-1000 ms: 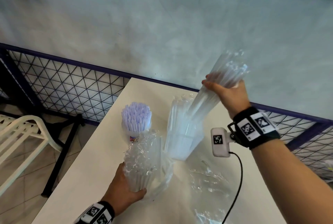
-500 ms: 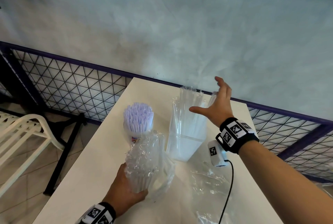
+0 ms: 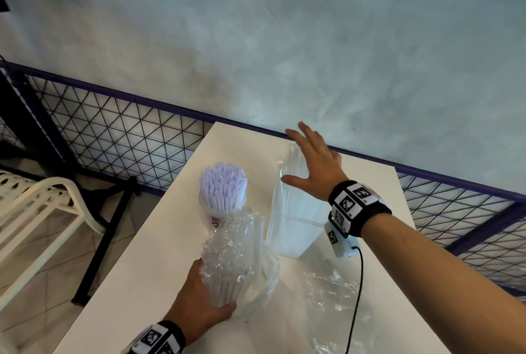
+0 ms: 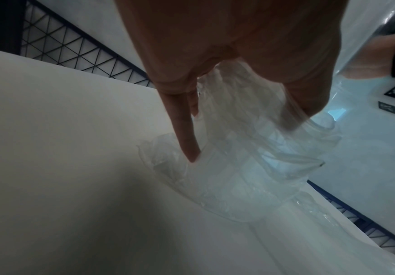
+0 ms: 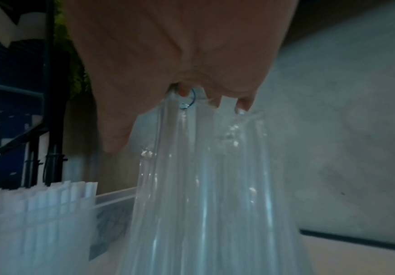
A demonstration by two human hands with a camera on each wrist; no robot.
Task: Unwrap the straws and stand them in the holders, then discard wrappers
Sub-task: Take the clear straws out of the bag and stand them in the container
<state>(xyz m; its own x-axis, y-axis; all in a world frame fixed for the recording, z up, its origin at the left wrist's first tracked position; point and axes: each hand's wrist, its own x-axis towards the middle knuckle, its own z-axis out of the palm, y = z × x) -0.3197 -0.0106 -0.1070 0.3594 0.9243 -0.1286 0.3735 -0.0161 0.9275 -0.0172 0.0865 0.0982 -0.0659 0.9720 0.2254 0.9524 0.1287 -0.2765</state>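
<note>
While our right hand (image 3: 314,167), fingers spread flat, rests atop clear straws standing in the tall transparent holder (image 3: 296,228), our left hand (image 3: 199,299) grips a still-wrapped clear straw bundle (image 3: 236,257); crumpled clear wrappers (image 3: 333,294) await discarding.

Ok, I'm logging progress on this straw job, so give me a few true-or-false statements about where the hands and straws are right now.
1. The left hand grips a plastic-wrapped bundle of straws. True.
2. The right hand clutches a fistful of clear straws. False: its fingers are spread open over them.
3. The white straws lie flat on the table. False: they stand upright.
4. A loose clear wrapper lies on the table. True.
</note>
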